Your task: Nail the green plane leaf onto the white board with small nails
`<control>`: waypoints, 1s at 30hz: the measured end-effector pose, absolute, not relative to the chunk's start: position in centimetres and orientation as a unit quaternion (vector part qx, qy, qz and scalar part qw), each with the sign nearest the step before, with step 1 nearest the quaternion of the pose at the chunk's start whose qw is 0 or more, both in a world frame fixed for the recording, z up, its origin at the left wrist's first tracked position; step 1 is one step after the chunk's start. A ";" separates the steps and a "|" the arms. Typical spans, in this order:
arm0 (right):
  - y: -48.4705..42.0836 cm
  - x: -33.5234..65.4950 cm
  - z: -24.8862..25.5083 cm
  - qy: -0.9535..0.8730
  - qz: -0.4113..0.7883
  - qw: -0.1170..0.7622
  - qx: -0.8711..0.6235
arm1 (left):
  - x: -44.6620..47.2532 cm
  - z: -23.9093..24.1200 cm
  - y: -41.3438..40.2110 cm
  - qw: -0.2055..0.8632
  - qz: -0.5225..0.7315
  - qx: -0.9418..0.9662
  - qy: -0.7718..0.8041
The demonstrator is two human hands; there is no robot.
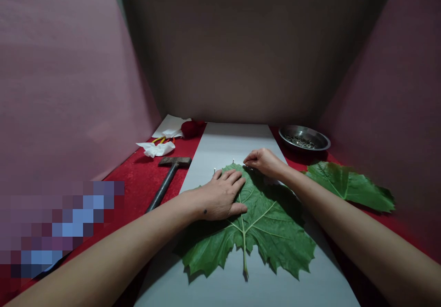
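Observation:
A large green lobed leaf lies flat on a long white board, its stem pointing toward me. My left hand rests on the leaf's left half, palm down with fingers spread. Just beyond its fingertips, two small nails stand upright by the leaf's far edge. At that same edge, farther right, my right hand is closed in a pinch; whatever sits between thumb and finger is too small to make out.
Left of the board, a hammer lies on red cloth. Behind it are crumpled white tissue, yellow handles and a dark red object. A metal bowl of nails and another leaf lie right. Walls enclose the sides.

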State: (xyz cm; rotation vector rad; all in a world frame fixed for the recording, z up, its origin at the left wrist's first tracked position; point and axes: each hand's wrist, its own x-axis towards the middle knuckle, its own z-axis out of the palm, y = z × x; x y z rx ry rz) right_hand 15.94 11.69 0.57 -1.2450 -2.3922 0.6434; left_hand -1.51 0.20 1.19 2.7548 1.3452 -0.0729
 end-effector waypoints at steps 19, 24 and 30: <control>12.0 15.8 0.3 -0.834 0.248 0.186 -0.456 | -1.4 1.3 0.2 0.024 -0.029 0.900 0.435; 12.0 15.9 0.3 -0.808 0.284 0.200 -0.476 | -1.5 1.2 0.3 0.029 -0.026 0.900 0.433; 12.4 16.5 -0.1 -0.766 0.376 0.232 -0.466 | -1.6 1.3 0.2 0.031 -0.022 0.900 0.433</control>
